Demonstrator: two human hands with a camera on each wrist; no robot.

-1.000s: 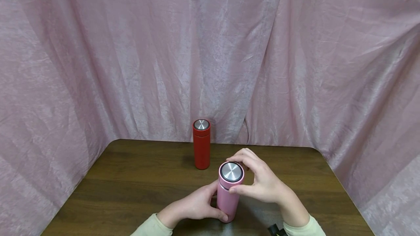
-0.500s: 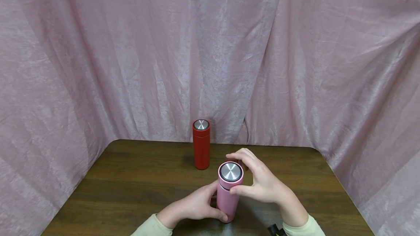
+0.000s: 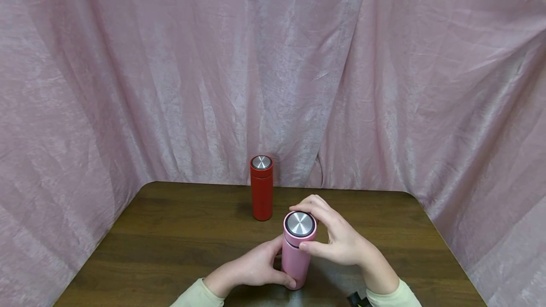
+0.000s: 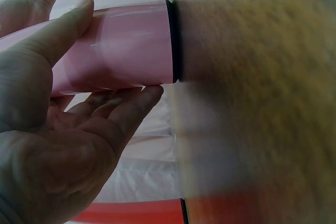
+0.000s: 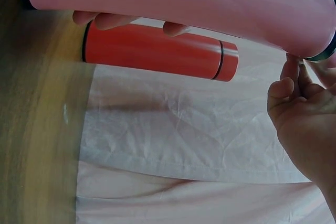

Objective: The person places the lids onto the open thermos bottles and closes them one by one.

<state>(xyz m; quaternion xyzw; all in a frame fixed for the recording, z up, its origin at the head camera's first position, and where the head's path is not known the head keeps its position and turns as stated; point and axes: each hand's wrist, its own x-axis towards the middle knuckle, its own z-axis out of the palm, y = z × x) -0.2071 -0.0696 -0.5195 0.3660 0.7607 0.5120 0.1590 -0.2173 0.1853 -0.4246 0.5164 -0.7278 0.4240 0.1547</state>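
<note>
A pink thermos (image 3: 295,264) stands upright on the wooden table near the front, its lid (image 3: 300,223) topped by a silver disc. Around its lower body my left hand (image 3: 256,266) holds on, thumb in front and fingers behind. My right hand (image 3: 337,233) grips the lid from the right: the thumb lies at the seam and the index finger reaches over the far rim. In the left wrist view the body of the pink thermos (image 4: 131,48) shows between thumb and fingers, above its black base ring. The right wrist view shows right-hand fingers (image 5: 302,80) by the lid's seam.
Behind the pink thermos, slightly left, a red thermos (image 3: 262,195) stands upright with its lid on. Pink curtains (image 3: 273,75) hang round the back and sides of the wooden table (image 3: 179,231). A small black device (image 3: 357,299) shows at the right wrist.
My right fingers were lifted off the far rim half a second ago and now lie on the lid again. The left hand and both thermoses have stayed in place.
</note>
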